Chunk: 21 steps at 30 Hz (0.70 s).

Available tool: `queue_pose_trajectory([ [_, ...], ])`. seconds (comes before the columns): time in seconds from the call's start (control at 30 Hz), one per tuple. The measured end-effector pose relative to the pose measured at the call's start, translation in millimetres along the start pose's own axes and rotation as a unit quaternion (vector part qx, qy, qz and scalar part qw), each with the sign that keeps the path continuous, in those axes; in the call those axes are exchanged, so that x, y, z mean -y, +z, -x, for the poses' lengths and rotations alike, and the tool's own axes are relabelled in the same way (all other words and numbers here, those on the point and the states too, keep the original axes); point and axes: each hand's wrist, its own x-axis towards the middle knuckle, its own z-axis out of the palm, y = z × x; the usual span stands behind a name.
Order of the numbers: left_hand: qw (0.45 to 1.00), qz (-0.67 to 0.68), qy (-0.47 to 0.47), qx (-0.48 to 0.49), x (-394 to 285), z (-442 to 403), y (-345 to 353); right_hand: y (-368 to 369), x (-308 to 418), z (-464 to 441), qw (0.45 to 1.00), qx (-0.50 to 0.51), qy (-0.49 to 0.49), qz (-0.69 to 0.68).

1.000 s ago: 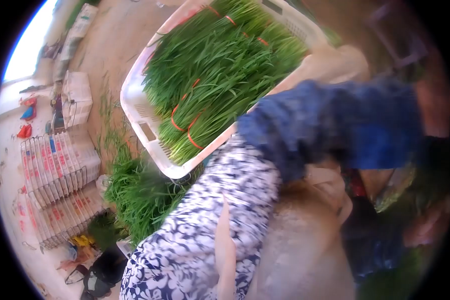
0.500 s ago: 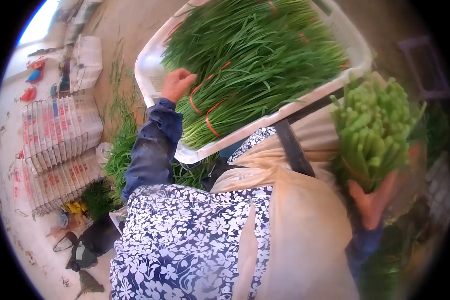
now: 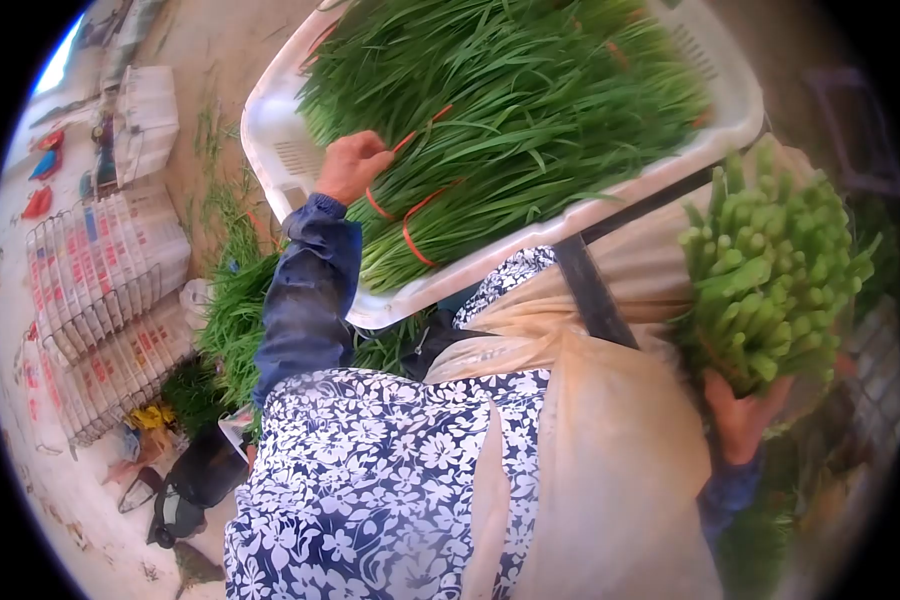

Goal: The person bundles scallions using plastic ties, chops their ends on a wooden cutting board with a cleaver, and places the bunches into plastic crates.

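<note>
A white plastic crate (image 3: 610,205) full of long green chives (image 3: 500,130) fills the upper middle, with orange bands (image 3: 416,232) around several bundles. Over its left end is my left hand (image 3: 353,166), fingers curled closed against the leaves near a band; what lies inside the fingers, if anything, is hidden. At the right, my right hand (image 3: 745,410) grips a thick bunch of green stalks (image 3: 770,275) from below, and their pale cut ends face up toward me. The bunch is apart from the crate, beside its right corner.
Stacked wire-and-plastic baskets (image 3: 105,265) with red print stand at the left. Loose greens (image 3: 240,310) are heaped left of the crate. A dark bag (image 3: 205,475) lies on the floor at lower left. A dark strap (image 3: 595,295) crosses by the crate's front edge.
The bunch in my right hand has shifted slightly right and down in view. My left hand stays curled at the crate's left end. The view has shifted a little.
</note>
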Motion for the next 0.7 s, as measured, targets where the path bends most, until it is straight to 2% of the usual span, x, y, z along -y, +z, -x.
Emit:
queue_pose_trajectory([
  [0.03,0.987,-0.134,0.086,-0.029,14.2,-5.4,-2.6,-0.4,-0.4,-0.7,1.0,0.001,0.007,-0.01],
  [0.07,0.987,-0.134,0.088,-0.029,32.6,-11.0,-3.7,-2.3,-3.2,0.0,1.0,0.011,0.002,-0.011],
  [0.13,0.949,-0.291,0.071,-0.096,69.3,-13.5,-3.2,-4.4,-8.9,3.2,1.0,0.025,-0.002,-0.013],
  [0.23,0.933,-0.346,0.06,-0.073,95.7,-10.4,-3.9,-2.8,-14.5,8.1,0.999,0.006,-0.025,0.023],
  [0.27,0.933,-0.346,0.06,-0.071,79.2,-6.5,-5.9,-2.5,-14.5,9.1,1.0,0.006,-0.012,0.006],
  [0.33,0.943,-0.233,0.014,-0.237,16.6,6.7,-8.8,1.1,-4.9,6.1,1.0,0.001,0.008,-0.028],
  [0.37,0.943,-0.235,0.01,-0.236,0.8,12.9,-6.3,3.6,4.3,2.7,0.999,-0.005,0.015,-0.045],
  [0.4,0.984,-0.107,-0.001,-0.139,-12.9,17.4,-2.5,4.0,4.6,3.7,0.999,-0.016,0.029,-0.036],
  [0.43,0.999,0.025,-0.01,-0.039,-22.9,18.6,3.7,5.0,4.8,4.0,0.999,-0.022,0.037,-0.032],
  [0.57,0.994,-0.018,0.065,-0.081,-39.3,11.1,35.7,5.1,5.1,4.4,0.999,-0.05,0.004,-0.007],
  [0.63,0.981,-0.122,0.117,-0.095,-32.0,-4.5,43.0,4.9,3.6,4.8,0.998,-0.053,-0.022,0.017],
  [0.7,0.984,-0.124,0.117,-0.058,-28.2,-9.5,37.4,3.2,-4.0,9.7,0.997,-0.056,-0.037,0.036],
])
